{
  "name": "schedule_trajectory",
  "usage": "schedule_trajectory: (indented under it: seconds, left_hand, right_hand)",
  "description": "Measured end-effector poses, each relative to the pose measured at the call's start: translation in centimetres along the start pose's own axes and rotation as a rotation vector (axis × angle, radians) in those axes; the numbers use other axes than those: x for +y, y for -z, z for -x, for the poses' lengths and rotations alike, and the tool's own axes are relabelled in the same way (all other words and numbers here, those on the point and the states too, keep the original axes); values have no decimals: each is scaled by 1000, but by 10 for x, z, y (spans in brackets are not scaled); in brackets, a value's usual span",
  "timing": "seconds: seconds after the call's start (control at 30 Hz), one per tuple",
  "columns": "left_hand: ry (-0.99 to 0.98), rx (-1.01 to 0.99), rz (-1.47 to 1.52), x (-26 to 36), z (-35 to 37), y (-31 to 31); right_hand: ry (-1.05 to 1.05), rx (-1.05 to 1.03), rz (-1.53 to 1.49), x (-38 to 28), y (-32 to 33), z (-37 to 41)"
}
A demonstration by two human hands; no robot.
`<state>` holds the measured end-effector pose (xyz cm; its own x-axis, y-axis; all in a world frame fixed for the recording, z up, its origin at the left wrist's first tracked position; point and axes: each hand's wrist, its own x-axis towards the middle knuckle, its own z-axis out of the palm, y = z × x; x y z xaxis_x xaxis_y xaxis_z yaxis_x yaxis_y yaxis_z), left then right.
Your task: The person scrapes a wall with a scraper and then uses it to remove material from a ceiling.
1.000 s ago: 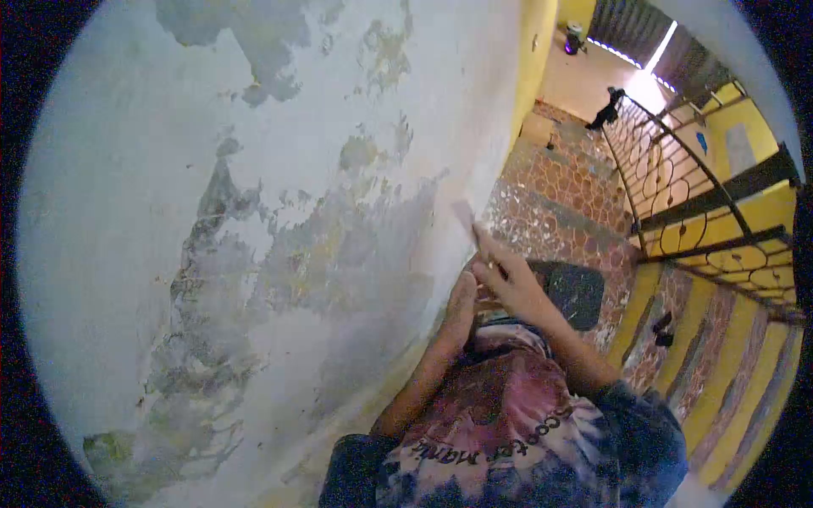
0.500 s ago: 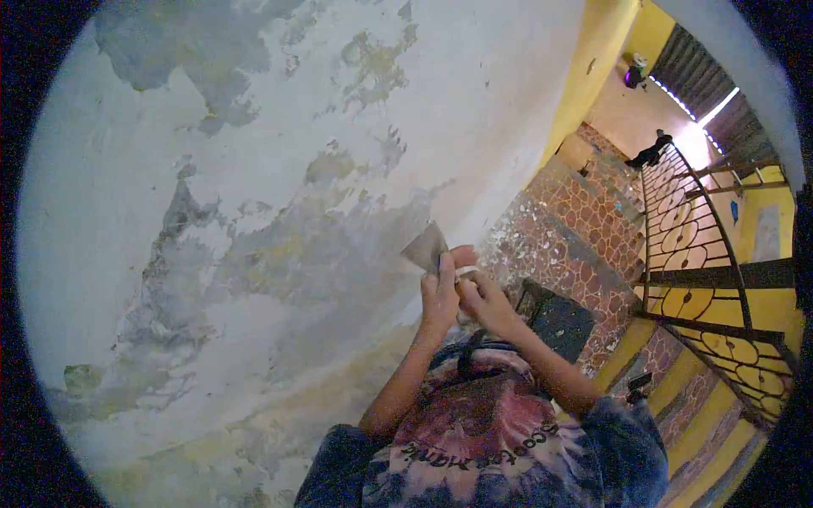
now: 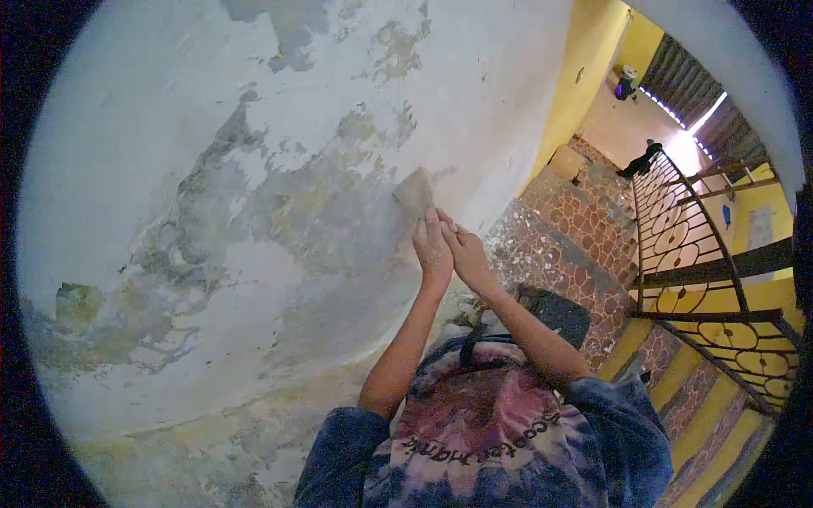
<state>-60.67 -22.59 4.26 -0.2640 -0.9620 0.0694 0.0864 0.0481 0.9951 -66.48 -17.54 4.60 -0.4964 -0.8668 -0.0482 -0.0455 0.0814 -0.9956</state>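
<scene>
A scraper with a wide, flat, dull-grey blade lies against the peeling wall. My left hand is closed around its handle, one finger stretched up along the base of the blade. My right hand presses against the left from the right side, its fingers closed at the same handle. Both hands cover the handle. Around the blade the wall shows grey, bare patches between areas of whitish paint.
Pale flakes are scattered over the stone-patterned floor beside the wall. A dark, flat object lies near my right forearm. A black metal railing runs along the right, above yellow-edged steps.
Both hands have moved up and slightly left with the scraper, and my arms are stretched farther out. My right hand has closed in against the left. The view has shifted a little.
</scene>
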Motion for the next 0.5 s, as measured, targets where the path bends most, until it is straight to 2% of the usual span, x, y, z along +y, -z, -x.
schedule_trajectory:
  seconds: [0.07, 0.2, 0.23, 0.3, 0.37, 0.5]
  left_hand:
    - [47, 12, 77, -16, 8, -3]
    - [217, -12, 266, 5, 9, -7]
    - [219, -16, 273, 5, 5, -6]
    - [55, -1, 111, 5, -5, -3]
    - [63, -4, 141, 15, -14, -3]
    - [76, 63, 144, 26, -5, -7]
  right_hand:
    - [48, 64, 49, 34, -1, 1]
    - [-29, 37, 95, 32, 1, 7]
    - [-54, 70, 89, 25, -1, 9]
    - [-79, 107, 86, 5, -6, 7]
    - [-114, 132, 110, -3, -10, 0]
    - [-90, 153, 131, 43, -22, -5]
